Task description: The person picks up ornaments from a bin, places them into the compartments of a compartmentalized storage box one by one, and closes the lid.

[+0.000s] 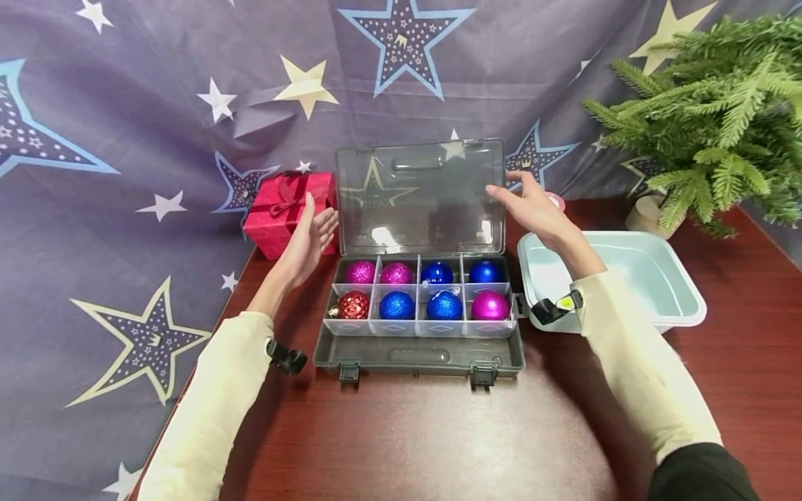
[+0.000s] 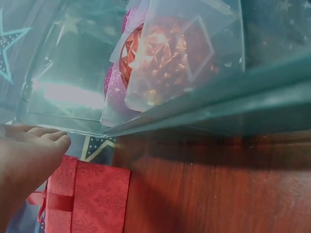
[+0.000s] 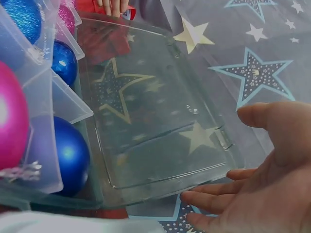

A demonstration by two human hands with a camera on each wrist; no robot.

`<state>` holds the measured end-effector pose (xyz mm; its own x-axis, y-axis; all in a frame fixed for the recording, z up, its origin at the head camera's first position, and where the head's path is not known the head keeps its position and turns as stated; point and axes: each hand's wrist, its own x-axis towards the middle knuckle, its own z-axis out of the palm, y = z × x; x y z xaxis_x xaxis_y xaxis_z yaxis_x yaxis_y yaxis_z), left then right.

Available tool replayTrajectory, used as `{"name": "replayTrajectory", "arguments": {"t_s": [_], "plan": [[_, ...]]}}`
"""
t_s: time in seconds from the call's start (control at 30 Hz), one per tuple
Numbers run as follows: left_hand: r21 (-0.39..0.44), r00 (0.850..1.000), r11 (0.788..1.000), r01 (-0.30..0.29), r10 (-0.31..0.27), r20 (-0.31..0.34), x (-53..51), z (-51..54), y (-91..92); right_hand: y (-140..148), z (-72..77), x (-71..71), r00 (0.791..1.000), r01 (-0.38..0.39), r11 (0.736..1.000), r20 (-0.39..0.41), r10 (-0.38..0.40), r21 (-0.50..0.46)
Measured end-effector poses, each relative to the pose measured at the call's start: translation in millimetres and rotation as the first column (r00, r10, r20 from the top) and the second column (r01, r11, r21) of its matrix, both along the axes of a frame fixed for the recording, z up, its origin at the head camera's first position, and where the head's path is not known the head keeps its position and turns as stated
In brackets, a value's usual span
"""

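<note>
A grey see-through case (image 1: 370, 348) stands on the table with its lid (image 1: 432, 209) raised. Its white divided tray (image 1: 395, 327) holds shiny Christmas baubles: blue ones such as the glossy bauble (image 1: 485, 272), pink ones such as the smooth bauble (image 1: 491, 305), and a red faceted bauble (image 1: 354, 305). Beside the lid's left edge is my left hand (image 1: 305, 242), fingers fairly straight, holding nothing. My right hand (image 1: 535, 209) is at the lid's right edge. In the right wrist view its thumb is apart from the lid and its fingers reach the edge; contact is unclear.
Behind my left hand sits a red gift box (image 1: 269, 221) with a ribbon. To the right of the case is a pale blue basin (image 1: 683, 292), and behind it an artificial fir tree (image 1: 720, 111). A starry cloth (image 1: 188, 42) hangs behind the table (image 1: 438, 438).
</note>
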<state>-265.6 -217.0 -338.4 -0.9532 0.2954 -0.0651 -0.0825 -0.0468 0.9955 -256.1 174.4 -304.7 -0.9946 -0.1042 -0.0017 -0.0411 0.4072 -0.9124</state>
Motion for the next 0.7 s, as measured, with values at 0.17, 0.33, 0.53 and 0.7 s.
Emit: {"name": "replayTrajectory", "arguments": {"t_s": [0.17, 0.33, 0.53, 0.7], "plan": [[0.043, 0.999, 0.999, -0.019, 0.021, -0.030, 11.3, 0.6, -3.8, 3.5, 1.2, 15.1, 0.999, 0.004, 0.999, -0.040, -0.002, 0.036], [0.055, 0.997, 0.998, -0.017, 0.021, -0.068, 24.9, 3.2, -10.5, 7.5, 0.7, 33.1, 0.995, 0.005, 1.000, -0.096, -0.004, 0.010], [0.036, 0.990, 0.999, 0.007, -0.002, -0.144, 46.1, 2.1, -18.3, 10.4, 3.0, 58.3, 0.990, -0.019, 1.000, -0.141, 0.020, 0.007], [-0.022, 0.974, 0.999, 0.026, -0.030, -0.224, 67.9, 0.1, -21.6, 10.2, 2.2, 85.0, 0.983, -0.013, 0.987, -0.177, 0.042, 0.162]]}}
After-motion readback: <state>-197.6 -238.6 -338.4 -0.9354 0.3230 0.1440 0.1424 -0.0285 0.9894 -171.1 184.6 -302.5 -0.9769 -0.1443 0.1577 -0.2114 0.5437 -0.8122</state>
